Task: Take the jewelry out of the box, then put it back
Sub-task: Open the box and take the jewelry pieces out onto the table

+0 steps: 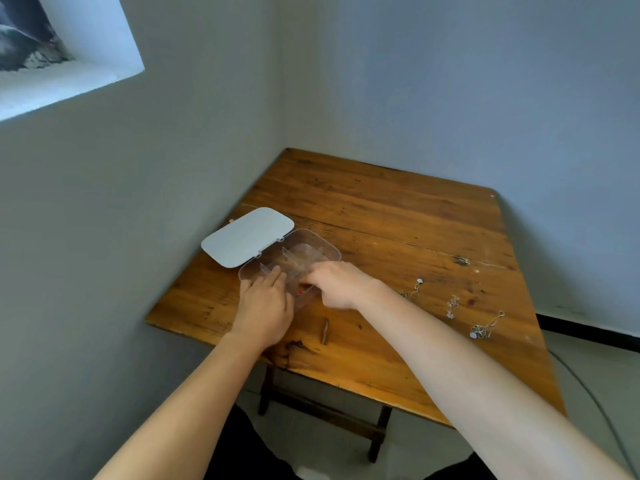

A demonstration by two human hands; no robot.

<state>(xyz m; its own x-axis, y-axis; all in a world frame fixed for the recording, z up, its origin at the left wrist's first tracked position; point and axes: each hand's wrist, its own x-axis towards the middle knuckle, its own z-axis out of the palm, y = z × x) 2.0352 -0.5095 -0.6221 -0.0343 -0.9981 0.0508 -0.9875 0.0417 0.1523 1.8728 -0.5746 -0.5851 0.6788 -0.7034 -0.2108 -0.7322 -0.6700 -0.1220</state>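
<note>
A clear plastic box (313, 244) with dividers stands open on the wooden table (398, 216), its white lid (246, 236) laid flat to the left. My left hand (265, 304) rests flat on the box's near left part, fingers together. Over the near right compartment my right hand (337, 284) has its fingertips dipped inside, next to a small red piece (300, 291); whether they pinch it is hidden. Three silver jewelry pieces lie on the table to the right: one (414, 289), another (452, 304), and a third (485, 328).
The table stands in a room corner, with walls close behind and on the left. A dark knot or mark (325, 331) shows in the wood near the front edge. A cable (588, 393) runs over the floor on the right.
</note>
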